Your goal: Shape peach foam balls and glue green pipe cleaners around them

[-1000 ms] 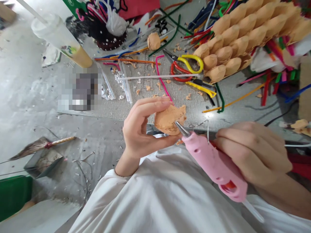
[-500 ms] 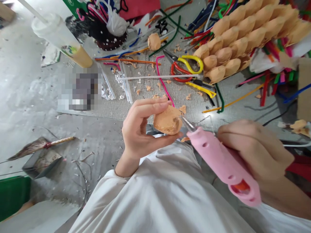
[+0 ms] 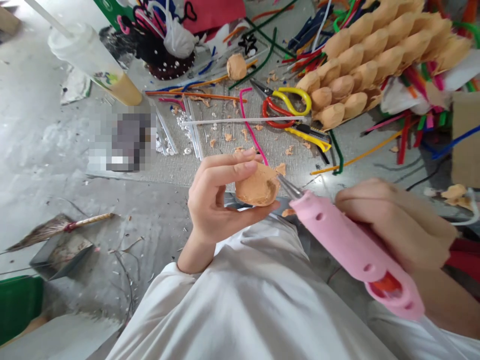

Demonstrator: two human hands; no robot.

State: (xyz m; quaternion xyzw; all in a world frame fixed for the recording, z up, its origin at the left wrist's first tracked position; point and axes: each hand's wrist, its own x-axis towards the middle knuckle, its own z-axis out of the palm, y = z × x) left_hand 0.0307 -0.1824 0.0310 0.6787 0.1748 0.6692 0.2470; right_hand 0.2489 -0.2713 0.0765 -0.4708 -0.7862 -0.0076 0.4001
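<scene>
Left hand [image 3: 213, 200], fingers [image 3: 225, 165] pinched firmly on a hollow orange clay shell [image 3: 258, 186], held above a grey speckled desk [image 3: 360, 155], right hand [image 3: 390, 220] closed around a pink hot glue gun [image 3: 348, 250], metal nozzle [image 3: 290, 186] just beside the shell

The pink hot glue gun [image 3: 347, 245] is displaced rightward and downward relative to the earlier views, its metal nozzle [image 3: 289, 186] being withdrawn from contact with the orange clay piece [image 3: 257, 186] to a position just beside it. The right hand [image 3: 393, 222] is shifted with the gun. The piece is turned within the left hand [image 3: 215, 200], a hollowed face being exposed.
</scene>
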